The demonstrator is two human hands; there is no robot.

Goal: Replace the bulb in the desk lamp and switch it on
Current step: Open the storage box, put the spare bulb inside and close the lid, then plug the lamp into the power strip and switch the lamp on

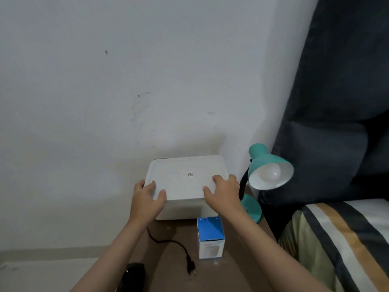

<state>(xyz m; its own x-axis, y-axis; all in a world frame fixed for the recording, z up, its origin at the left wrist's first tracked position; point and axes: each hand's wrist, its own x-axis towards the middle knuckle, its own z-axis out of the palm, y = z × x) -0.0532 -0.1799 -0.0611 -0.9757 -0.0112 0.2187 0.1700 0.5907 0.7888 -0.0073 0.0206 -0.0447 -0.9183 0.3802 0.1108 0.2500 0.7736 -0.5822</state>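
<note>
A teal desk lamp point(263, 163) stands at the back right of the brown table point(242, 260), its shade tilted toward me with a white bulb point(271, 172) inside. Its black cord with an unplugged two-pin plug point(190, 268) lies on the table. A blue and white bulb carton point(210, 237) stands upright in front of a white lidded box point(185, 180). My left hand point(147, 199) grips the box lid's near left corner. My right hand point(223, 192) grips its near right corner, close beside the lamp's black neck.
The white wall runs right behind the box. A dark upholstered headboard point(336, 102) and a bed with striped bedding point(347, 239) sit to the right of the table. A black object point(133, 275) lies at the table's near left edge.
</note>
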